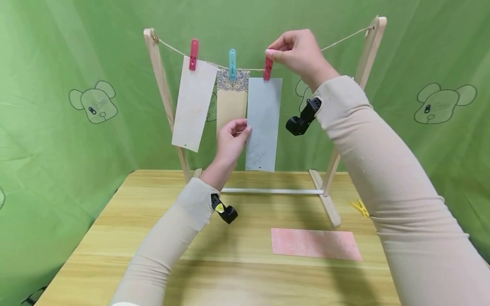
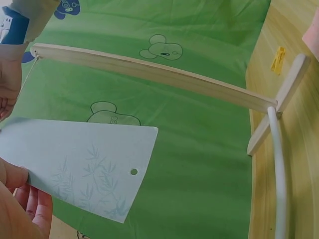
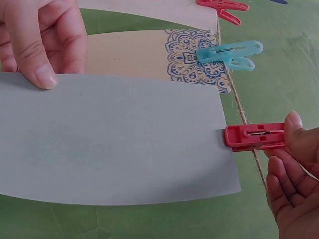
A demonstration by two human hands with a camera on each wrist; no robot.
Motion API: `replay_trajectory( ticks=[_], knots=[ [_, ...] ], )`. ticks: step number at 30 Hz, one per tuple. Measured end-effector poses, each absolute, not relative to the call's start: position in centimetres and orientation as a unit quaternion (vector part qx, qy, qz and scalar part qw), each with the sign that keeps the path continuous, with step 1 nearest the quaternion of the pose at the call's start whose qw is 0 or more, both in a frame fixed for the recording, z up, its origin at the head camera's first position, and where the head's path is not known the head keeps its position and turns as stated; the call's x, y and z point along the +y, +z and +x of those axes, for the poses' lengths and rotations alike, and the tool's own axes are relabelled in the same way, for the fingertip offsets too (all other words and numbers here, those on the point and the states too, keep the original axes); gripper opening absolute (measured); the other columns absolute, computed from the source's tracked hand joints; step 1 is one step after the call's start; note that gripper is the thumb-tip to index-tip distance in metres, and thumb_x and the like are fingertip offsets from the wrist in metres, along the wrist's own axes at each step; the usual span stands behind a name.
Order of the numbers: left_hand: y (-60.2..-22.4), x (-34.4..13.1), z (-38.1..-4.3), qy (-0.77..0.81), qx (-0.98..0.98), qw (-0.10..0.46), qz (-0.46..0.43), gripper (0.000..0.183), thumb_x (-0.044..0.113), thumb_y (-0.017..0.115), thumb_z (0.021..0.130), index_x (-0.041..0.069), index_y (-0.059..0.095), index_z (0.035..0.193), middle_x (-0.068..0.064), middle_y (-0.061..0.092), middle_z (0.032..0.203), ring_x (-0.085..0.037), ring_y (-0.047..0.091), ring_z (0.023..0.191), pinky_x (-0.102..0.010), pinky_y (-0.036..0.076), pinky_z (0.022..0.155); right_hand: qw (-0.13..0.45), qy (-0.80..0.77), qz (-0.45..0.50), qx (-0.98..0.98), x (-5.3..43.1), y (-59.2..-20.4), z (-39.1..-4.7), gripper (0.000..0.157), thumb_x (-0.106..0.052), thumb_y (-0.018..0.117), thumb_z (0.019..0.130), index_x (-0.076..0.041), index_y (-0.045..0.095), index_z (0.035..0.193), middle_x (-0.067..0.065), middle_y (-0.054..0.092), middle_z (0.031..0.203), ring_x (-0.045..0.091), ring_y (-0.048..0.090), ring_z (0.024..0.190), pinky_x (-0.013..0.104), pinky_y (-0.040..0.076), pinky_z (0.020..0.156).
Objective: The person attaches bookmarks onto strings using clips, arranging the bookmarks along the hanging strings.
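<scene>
My left hand (image 1: 231, 142) pinches the left edge of a grey-blue paper card (image 1: 264, 123) between thumb and fingers. The card hangs upright by the string and carries a faint bamboo print and a small hole low down. Above it, my right hand (image 1: 300, 55) pinches the handle end of a red clothespin (image 3: 254, 136), whose other end sits over the card's top edge and the string (image 3: 239, 107). To the left, a beige card (image 1: 231, 102) with a blue lace pattern hangs from a blue clothespin (image 1: 232, 64). Farther left a white card (image 1: 194, 104) hangs from another red clothespin (image 1: 194, 54).
A wooden stand holds the string between its left post (image 1: 162, 80) and right post (image 1: 370, 51), with a white bar (image 1: 273, 191) low between them. On the table (image 1: 237, 272) lie a pink card (image 1: 315, 243) and a yellow clothespin (image 1: 360, 208). A green curtain (image 1: 268, 17) hangs behind.
</scene>
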State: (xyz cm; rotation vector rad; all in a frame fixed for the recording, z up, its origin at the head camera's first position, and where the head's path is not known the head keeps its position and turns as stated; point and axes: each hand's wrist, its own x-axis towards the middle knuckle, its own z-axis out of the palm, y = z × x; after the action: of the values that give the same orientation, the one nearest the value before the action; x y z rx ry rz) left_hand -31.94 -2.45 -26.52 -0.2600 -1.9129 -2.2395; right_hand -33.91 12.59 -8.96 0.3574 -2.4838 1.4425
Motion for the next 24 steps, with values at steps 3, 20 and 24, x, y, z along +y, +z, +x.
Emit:
replay_trajectory(
  ticks=[3,20,24],
  knots=[
    [-26.3,-2.1,-32.0,-0.752,-0.647,0.093,-0.09,0.024,0.0,0.063,0.087,-0.001,0.062,0.111,-0.009,0.064,0.1,-0.011,0.056,0.085,-0.019,0.051,0.075,0.123,0.497,0.119,-0.851,12.8,-9.0,-33.8,0.015,-0.016,0.068,0.087,-0.005,0.066,0.097,-0.002,0.06,0.08,0.009,0.051,0.077,0.022,0.04,0.08],
    [-25.5,-1.3,-32.1,-0.761,-0.637,0.085,-0.088,0.023,-0.001,0.063,0.087,-0.001,0.062,0.11,-0.011,0.064,0.101,-0.009,0.057,0.079,-0.018,0.052,0.071,0.097,0.491,0.106,-0.859,13.2,-8.8,-33.8,0.018,-0.02,0.069,0.086,-0.008,0.065,0.099,-0.004,0.062,0.085,0.008,0.052,0.082,0.028,0.041,0.09],
    [-25.6,-1.2,-32.1,-0.762,-0.636,0.085,-0.089,0.023,-0.001,0.063,0.087,-0.001,0.062,0.11,-0.011,0.064,0.101,-0.009,0.056,0.079,-0.018,0.051,0.07,0.093,0.472,0.114,-0.869,13.4,-8.8,-33.8,0.015,-0.021,0.068,0.087,-0.011,0.066,0.098,-0.005,0.062,0.086,0.009,0.054,0.086,0.027,0.042,0.094]
  ],
)
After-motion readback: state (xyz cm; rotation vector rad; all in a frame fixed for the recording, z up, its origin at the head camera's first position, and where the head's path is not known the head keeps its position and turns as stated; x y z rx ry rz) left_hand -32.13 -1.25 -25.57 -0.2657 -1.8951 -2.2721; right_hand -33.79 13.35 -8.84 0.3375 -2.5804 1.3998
